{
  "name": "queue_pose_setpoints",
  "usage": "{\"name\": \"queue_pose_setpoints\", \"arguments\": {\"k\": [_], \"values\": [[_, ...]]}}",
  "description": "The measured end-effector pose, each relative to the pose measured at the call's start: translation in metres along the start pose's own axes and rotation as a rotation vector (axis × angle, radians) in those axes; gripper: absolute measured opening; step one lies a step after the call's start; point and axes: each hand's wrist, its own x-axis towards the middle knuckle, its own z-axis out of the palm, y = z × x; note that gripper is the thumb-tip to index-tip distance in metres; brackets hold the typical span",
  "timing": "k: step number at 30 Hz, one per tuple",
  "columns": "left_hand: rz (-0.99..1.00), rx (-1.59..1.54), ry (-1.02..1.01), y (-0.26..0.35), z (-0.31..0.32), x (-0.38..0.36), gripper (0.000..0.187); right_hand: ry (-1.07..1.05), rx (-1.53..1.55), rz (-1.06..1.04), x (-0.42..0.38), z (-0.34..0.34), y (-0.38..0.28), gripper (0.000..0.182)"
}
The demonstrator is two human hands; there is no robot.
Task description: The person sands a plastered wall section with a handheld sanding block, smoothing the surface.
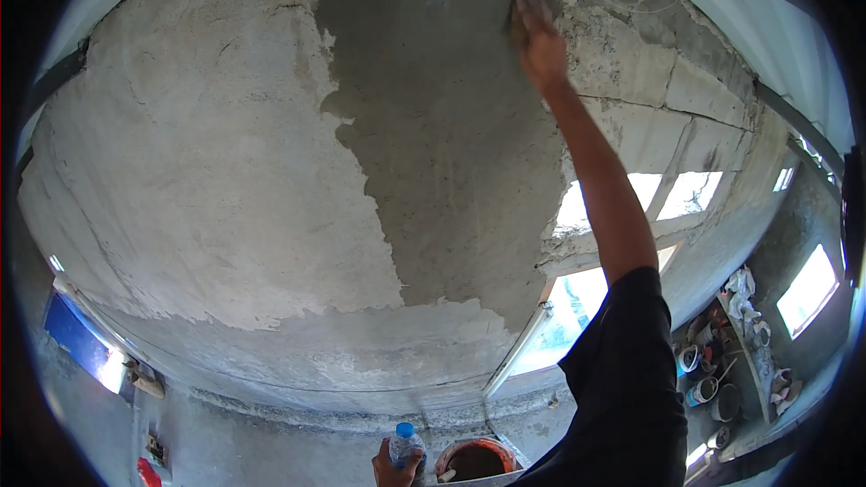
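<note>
My left hand [390,470], low in the view, is closed around a clear plastic bottle [409,447] with a blue cap, held upright. My right arm, in a black sleeve, reaches high up. My right hand [544,47] is pressed to the wall at the right edge of a dark, damp-looking plaster patch [442,126]. A thin dark edge shows beside its fingers, which seem to hold something flat; I cannot make out what. Just right of the bottle stands an orange-rimmed bucket [476,460] with dark grey-brown material in it.
Older, lighter wall plaster [207,144] lies left of the patch. Cracked, rough masonry [631,63] and a bright window opening [573,316] are on the right. Several buckets [702,390] stand at the lower right near a cluttered shelf [753,343]. A blue panel [79,334] is far left.
</note>
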Motion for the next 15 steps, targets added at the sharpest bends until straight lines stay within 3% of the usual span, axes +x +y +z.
{"name": "queue_pose_setpoints", "arguments": {"k": [1,3,5,7,10,12,15], "values": [[-0.003,0.01,0.02,0.003,0.001,-0.001,0.073,-0.058,0.124,0.07,-0.021,-0.001,-0.005,0.054],[-0.064,-0.13,-0.053,0.025,-0.008,0.0,0.072,-0.05,-0.008,-0.288,-0.085,0.013,0.01,0.052],[-0.148,-0.222,-0.115,0.021,-0.007,0.001,0.074,-0.286,0.065,-0.281,-0.139,0.003,-0.005,0.049],[-0.192,-0.243,-0.119,0.031,-0.01,0.003,0.076,-0.193,0.131,-0.259,-0.139,-0.006,-0.02,0.046],[-0.296,-0.235,-0.134,0.046,-0.012,-0.001,0.079,0.056,0.222,-0.246,-0.08,-0.018,-0.034,0.055],[-0.302,-0.051,-0.144,0.03,-0.004,0.001,0.078,0.116,0.3,-0.145,-0.014,-0.021,-0.042,0.045],[-0.174,-0.126,-0.085,0.051,-0.007,-0.002,0.074,0.2,0.053,-0.256,0.064,-0.012,-0.033,0.054]]}}
